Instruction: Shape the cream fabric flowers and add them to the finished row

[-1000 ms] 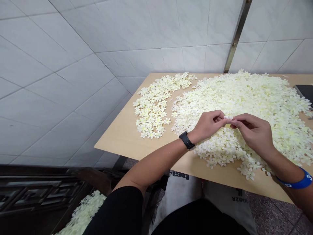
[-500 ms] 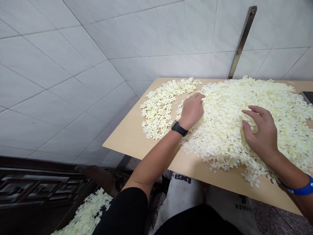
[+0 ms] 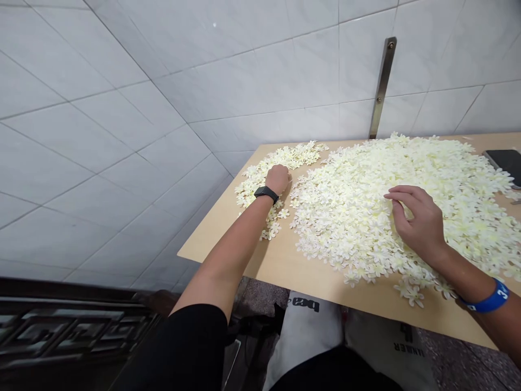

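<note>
My left hand (image 3: 277, 178), with a black watch band at its wrist, is closed at the right side of a small pile of white artificial flowers (image 3: 299, 155). Its fingertips are turned away from me, so whatever they may hold is hidden. A large heap of the same pale yellow-white flowers (image 3: 354, 217) spreads over the middle and right of the board. Above this heap my right hand (image 3: 421, 221) hovers with bent fingers and the thumb apart from them; nothing shows in it. A blue band is on that wrist.
The flowers lie on a light wooden board (image 3: 228, 233) against the tiled wall (image 3: 277, 87). A metal bracket (image 3: 382, 87) is fixed upright to the wall. A dark phone (image 3: 504, 164) rests at the right. Dark carved furniture (image 3: 52, 331) stands at lower left.
My left hand has moved left from the edge of the large heap to the small pile. My right hand stays over the heap, its fingers slightly closer together. The view has shifted a little.
</note>
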Demonstrator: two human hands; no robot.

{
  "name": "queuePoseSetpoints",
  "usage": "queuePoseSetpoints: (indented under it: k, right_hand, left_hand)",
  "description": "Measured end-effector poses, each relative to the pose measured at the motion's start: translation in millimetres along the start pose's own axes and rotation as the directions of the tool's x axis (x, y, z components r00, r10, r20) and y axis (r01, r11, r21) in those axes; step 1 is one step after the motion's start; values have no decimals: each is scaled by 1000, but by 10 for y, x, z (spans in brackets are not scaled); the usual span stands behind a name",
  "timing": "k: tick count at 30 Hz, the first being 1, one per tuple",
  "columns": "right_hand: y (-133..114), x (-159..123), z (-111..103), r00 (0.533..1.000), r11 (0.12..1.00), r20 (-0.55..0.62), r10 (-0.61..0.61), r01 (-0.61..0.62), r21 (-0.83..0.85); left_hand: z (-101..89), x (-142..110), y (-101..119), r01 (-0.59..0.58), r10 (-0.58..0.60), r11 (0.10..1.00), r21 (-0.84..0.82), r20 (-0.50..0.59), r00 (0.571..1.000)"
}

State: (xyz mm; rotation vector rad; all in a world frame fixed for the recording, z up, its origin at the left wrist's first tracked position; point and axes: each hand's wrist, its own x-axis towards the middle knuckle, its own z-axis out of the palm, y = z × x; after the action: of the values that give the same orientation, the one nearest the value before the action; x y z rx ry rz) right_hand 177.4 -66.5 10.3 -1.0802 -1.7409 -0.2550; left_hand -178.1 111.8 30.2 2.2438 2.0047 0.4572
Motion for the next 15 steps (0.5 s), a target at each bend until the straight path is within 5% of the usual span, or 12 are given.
queuePoseSetpoints:
  k: [3, 7, 8, 10, 12, 15]
  right_hand:
    - [-16, 3, -6, 1000, 1000, -13, 2, -2, -5]
    - [-48, 6, -17, 998, 999, -48, -34, 34, -2]
    - [-57, 7, -21, 997, 999, -58, -46, 46, 2]
    - [-75, 13, -31, 995, 998, -69, -65, 65, 5]
    - [-90, 20, -42, 995, 998, -66, -70, 70, 0]
    - [-103, 28, -52, 996, 998, -57, -70, 70, -7]
  left_hand:
    - [-79, -26, 136, -36, 9, 989, -144, -184, 983]
    - [-82, -301, 719, -202, 68, 921, -334, -371, 926]
    - [-51, -418, 915, -276, 112, 879, -389, -394, 912]
    - [33, -665, 1298, -450, 224, 657, -605, -414, 882]
    - [116, -872, 1602, -477, 330, 493, -728, -351, 876]
    - [194, -1030, 1825, -484, 421, 374, -791, -320, 849]
